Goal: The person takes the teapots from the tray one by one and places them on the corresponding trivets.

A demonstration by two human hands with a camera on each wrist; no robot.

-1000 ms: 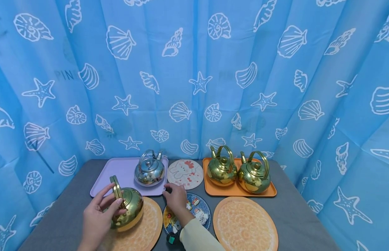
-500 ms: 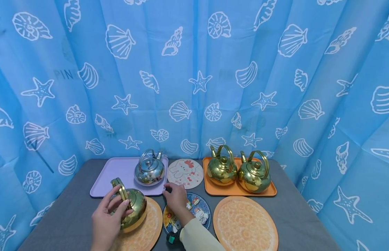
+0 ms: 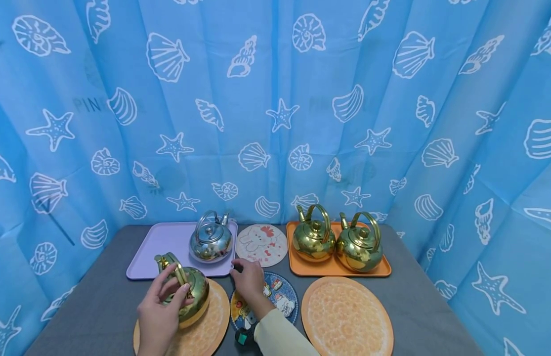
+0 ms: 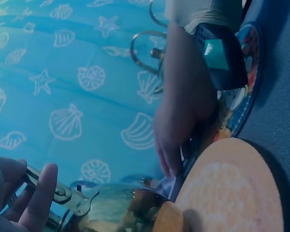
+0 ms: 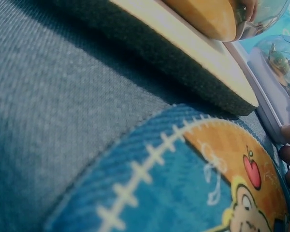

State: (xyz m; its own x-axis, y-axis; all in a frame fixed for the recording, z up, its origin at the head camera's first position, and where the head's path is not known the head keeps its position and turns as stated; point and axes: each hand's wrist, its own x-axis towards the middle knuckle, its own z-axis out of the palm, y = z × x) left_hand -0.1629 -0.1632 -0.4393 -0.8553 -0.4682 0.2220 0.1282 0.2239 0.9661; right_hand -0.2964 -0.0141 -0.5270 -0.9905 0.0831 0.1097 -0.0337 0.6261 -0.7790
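Observation:
With curled fingers and thumb, my left hand (image 3: 161,311) grips the handle of a shiny gold kettle (image 3: 196,296), whose body is over a round orange mat (image 3: 217,316) at the front left. Whether its base touches the mat, I cannot tell. At the near right corner of a lilac tray (image 3: 144,257), my right hand (image 3: 250,282) pinches the rim (image 5: 275,130), its forearm crossing a round blue cartoon mat (image 3: 284,301). A silver kettle (image 3: 211,242) stands upright on that tray's right side.
Two more gold kettles (image 3: 314,241) stand on an orange tray (image 3: 297,269) at the back right. Between the trays lies a round rabbit mat (image 3: 262,244). Another orange mat (image 3: 348,316) is front right. A blue shell-print curtain (image 3: 279,148) hangs behind the grey table (image 3: 417,296).
My left hand and the gold kettle have shifted to the right, and the mat's left edge now shows. My right hand stays at the lilac tray's corner.

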